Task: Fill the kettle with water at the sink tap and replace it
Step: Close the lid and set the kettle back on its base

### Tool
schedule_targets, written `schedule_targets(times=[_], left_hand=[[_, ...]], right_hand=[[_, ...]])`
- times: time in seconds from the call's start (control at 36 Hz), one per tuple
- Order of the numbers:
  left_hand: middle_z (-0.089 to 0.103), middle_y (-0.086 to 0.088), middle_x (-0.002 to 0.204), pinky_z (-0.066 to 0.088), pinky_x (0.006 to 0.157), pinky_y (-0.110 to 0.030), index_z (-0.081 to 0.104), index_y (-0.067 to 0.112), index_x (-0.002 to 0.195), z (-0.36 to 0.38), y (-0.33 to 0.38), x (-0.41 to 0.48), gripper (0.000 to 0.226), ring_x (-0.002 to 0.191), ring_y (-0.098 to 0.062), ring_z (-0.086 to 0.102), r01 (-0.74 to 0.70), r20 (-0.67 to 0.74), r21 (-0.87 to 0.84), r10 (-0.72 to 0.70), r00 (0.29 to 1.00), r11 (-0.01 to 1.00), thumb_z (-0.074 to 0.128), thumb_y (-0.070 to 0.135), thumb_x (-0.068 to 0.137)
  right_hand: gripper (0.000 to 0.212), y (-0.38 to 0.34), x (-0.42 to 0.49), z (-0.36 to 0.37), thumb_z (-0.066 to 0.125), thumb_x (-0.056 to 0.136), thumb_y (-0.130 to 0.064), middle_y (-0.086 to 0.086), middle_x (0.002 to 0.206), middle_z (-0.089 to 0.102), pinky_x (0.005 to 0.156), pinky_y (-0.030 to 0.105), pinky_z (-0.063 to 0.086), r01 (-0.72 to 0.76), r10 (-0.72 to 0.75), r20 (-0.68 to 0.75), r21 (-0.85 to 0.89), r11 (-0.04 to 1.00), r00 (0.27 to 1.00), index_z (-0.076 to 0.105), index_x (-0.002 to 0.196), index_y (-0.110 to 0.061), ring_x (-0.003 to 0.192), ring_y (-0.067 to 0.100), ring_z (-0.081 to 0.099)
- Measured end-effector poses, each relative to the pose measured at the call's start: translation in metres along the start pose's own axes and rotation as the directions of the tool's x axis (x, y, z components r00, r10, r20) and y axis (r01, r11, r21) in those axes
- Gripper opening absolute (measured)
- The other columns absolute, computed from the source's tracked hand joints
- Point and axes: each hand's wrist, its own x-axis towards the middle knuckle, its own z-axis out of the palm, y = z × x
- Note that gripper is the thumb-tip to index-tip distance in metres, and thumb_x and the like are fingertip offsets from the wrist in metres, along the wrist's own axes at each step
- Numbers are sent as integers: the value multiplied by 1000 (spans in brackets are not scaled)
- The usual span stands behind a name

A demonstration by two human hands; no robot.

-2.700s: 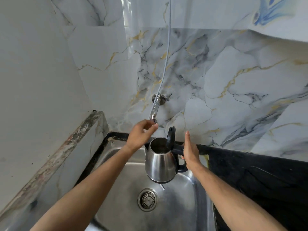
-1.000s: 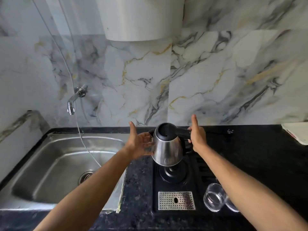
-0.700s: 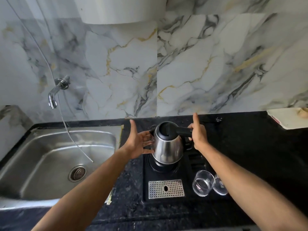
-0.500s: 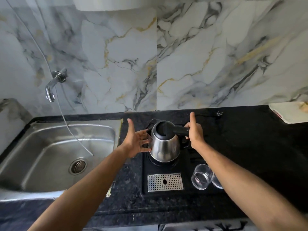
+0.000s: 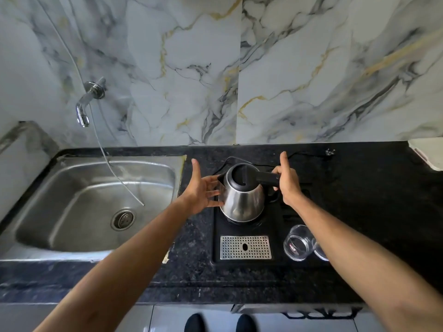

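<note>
The steel kettle (image 5: 242, 200) with its black lid down sits on the round base of the black tray (image 5: 278, 255) on the counter. My right hand (image 5: 287, 180) is closed around the kettle's black handle, thumb pointing up. My left hand (image 5: 203, 190) rests its spread fingers against the kettle's left side near the spout. The chrome tap (image 5: 86, 106) sticks out of the marble wall above the steel sink (image 5: 72, 188), left of the kettle. No water runs from it.
Two clear glasses (image 5: 297, 243) lie on the tray's right side beside a perforated drip grate (image 5: 245, 247). A thin hose (image 5: 112, 168) hangs into the sink. The kettle's black cord (image 5: 306, 155) runs along the counter behind. A white object (image 5: 429, 152) sits far right.
The kettle was carried from under the tap rightwards and lowered onto its base; its lid, open at the sink, is down now. Both hands stayed on it.
</note>
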Motion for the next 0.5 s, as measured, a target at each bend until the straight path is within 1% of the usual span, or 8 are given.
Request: schedule_targets(times=[0.06,0.11,0.22,0.28,0.36,0.39,0.44,0.5], left_hand=[[54,-15,146,49,100,-65,63,12,134,1,-3,0,123,130,-38,50,6,-2,13,-6,1000,1000,19,102,62],[56,-15,143,49,101,-64,65,13,131,2,-5,1,120,130,-38,51,8,-13,27,-8,1000,1000,18,101,65],[48,-13,153,45,104,-65,55,13,143,5,-4,2,123,138,-38,45,17,-15,55,-16,1000,998,16,100,66],[46,-13,155,47,102,-65,54,13,143,6,-3,3,124,139,-39,43,19,-18,66,-18,1000,998,19,101,63],[42,-14,157,52,95,-64,54,13,143,5,-1,5,125,138,-39,44,28,-30,56,-26,999,998,23,102,60],[41,-14,158,54,93,-63,55,14,140,5,-1,5,122,134,-38,46,33,-26,59,-31,999,998,23,102,61],[40,-14,158,56,89,-63,62,18,126,3,-1,7,111,124,-35,51,24,-2,54,-23,1000,998,24,101,62],[40,-14,158,56,89,-63,65,22,113,3,-1,7,101,118,-34,54,31,-1,71,-31,1000,997,22,100,65]], right_hand=[[81,3,-2,-3,37,98,-77,-6,42,51,36,19,36,10,-10,11,-6,1000,1000,54,59,-8,37,8,49],[82,5,-3,-3,37,92,-81,-3,44,51,37,19,36,18,-18,19,-13,1000,1000,54,58,-8,38,10,49],[78,9,0,-1,39,99,-75,3,53,51,37,18,38,9,-9,2,-9,1000,1000,54,64,-6,45,12,51],[77,8,3,0,39,100,-73,6,57,51,38,18,39,2,-2,4,-1,1000,1000,55,67,-5,50,15,51],[74,9,5,-2,39,100,-72,5,58,52,39,19,41,14,-13,29,-31,999,999,53,66,-7,53,17,52],[74,9,4,-2,39,100,-72,5,59,53,39,19,41,16,-14,40,-41,999,999,54,67,-7,55,17,52],[77,10,6,-2,38,97,-75,5,59,55,42,19,44,50,-46,66,-61,997,997,56,67,-7,56,17,55],[84,9,5,-6,35,87,-84,5,56,58,51,23,47,60,-51,115,-72,996,992,58,67,-6,56,17,56]])
